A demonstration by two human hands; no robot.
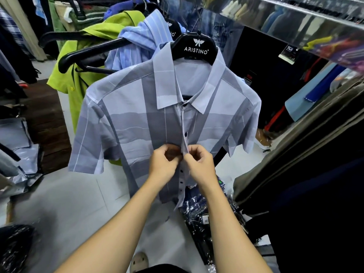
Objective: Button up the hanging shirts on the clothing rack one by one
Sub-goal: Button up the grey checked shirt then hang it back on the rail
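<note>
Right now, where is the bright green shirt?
In the head view, the bright green shirt hangs on the left, behind the grey-blue striped shirt, beside a light blue striped shirt.

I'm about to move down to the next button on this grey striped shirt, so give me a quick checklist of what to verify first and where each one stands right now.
1. Both hands on the placket: ok. The left hand and right hand pinch the front edges of the grey striped shirt at mid-chest.
2. Button under the fingers fully through its hole: cannot tell, the fingers hide it.
3. Buttons above fastened: the collar button looks closed; the next button cannot tell.
4. Lower buttons reachable: ok, two show below the hands.
5. Shirt seated on the black hanger: ok, both shoulders sit square.
</note>
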